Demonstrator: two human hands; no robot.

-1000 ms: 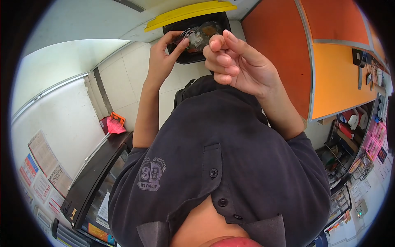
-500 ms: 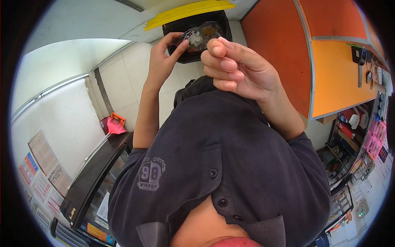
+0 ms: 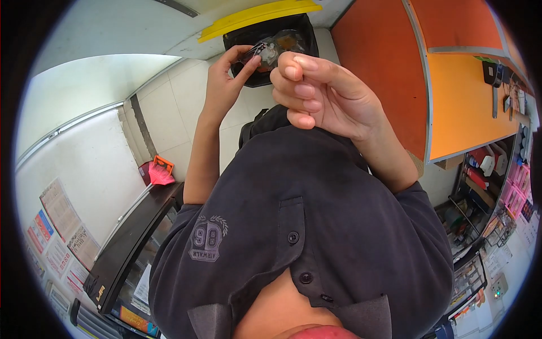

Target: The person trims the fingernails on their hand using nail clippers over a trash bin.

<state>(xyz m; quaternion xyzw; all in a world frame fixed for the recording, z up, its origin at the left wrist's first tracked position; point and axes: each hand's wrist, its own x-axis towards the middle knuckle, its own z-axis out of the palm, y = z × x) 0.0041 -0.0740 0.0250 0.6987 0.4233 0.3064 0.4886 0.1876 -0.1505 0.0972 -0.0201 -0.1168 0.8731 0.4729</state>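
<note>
My left hand [image 3: 227, 79] pinches a small silver metal tool, apparently a nail clipper [image 3: 259, 48], between thumb and fingers. It is over a black-lined bin [image 3: 240, 35] holding clear plastic and other rubbish. To its right, my right hand [image 3: 333, 93] is raised in front of my dark shirt [image 3: 316, 186], palm side and fingernails showing. Its fingers are curled, with the thumb against the index finger, and nothing shows between them. The two hands are apart.
A yellow lid [image 3: 254, 18] borders the bin's far side. Orange panels [image 3: 384, 73] stand on the right, with a shelf rack [image 3: 474, 192] below. At left are a dark cabinet [image 3: 127, 243] and a pink brush [image 3: 160, 174]. Pale tiles [image 3: 175, 107] cover the floor.
My right hand has shifted slightly left and down, its fingers curling closer together and the thumb coming over the index finger. My left hand has barely moved and keeps its hold.
</note>
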